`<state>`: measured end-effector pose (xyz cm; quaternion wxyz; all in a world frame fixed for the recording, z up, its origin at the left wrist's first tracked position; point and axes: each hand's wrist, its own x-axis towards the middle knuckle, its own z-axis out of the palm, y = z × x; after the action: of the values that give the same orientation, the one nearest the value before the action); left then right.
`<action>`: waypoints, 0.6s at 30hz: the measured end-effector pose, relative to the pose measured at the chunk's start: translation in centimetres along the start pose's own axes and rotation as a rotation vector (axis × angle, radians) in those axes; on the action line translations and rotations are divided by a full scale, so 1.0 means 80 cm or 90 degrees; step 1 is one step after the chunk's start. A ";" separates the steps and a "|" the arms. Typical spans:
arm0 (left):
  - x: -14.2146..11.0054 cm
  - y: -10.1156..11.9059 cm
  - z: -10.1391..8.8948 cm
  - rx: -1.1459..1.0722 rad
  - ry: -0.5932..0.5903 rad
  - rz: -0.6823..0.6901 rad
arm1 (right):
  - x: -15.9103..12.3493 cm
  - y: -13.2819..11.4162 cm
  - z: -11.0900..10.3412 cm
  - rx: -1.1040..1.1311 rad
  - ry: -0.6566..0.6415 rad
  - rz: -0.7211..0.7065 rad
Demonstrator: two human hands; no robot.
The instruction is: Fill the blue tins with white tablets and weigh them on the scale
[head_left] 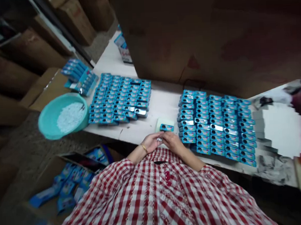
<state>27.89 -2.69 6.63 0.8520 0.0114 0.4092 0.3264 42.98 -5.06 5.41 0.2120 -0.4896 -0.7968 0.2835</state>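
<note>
My left hand (152, 142), a bracelet at its wrist, is close to my body at the table's front edge. Its fingers are curled round a few small white pieces (159, 139). My right hand (172, 141) meets it fingertip to fingertip, its fingers closed; what they pinch, if anything, is hidden. Just beyond both hands, a small blue box (166, 127) with a dark oval on it lies on a pale, flat square object (163, 121). Similar white pieces (71, 116) are heaped in a turquoise basin (47, 124) to the left.
Rows of blue boxes stand on the white table (162, 98) in a left block (120, 97) and a right block (217, 125). A large cardboard box (199, 38) rises behind. White card stacks (284, 128) lie right. An open carton (46, 180) of blue packs is lower left.
</note>
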 end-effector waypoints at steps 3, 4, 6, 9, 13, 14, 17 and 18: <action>-0.003 -0.004 -0.020 -0.024 0.024 0.015 | 0.004 0.014 0.001 0.052 0.065 0.014; -0.005 -0.005 -0.026 -0.031 0.033 0.015 | 0.008 0.020 -0.001 0.064 0.092 0.031; -0.008 -0.005 -0.034 -0.048 0.049 0.016 | 0.019 0.033 -0.004 0.068 0.125 0.057; -0.012 -0.004 -0.044 -0.077 0.064 0.042 | 0.035 0.053 -0.010 0.052 0.114 0.055; -0.021 0.001 -0.061 -0.102 0.101 0.087 | 0.027 0.072 -0.019 0.056 0.139 0.047; -0.024 0.002 -0.068 -0.113 0.121 0.102 | 0.020 0.076 -0.022 0.062 0.161 0.061; -0.031 0.004 -0.089 -0.159 0.198 0.147 | -0.002 0.087 -0.028 0.066 0.208 0.136; -0.032 0.004 -0.095 -0.174 0.221 0.159 | -0.008 0.090 -0.029 0.063 0.211 0.155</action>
<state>21.22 -5.79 3.43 0.7156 -0.1093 0.4967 0.4788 49.44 -2.47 2.31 0.3280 -0.6111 -0.6713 0.2615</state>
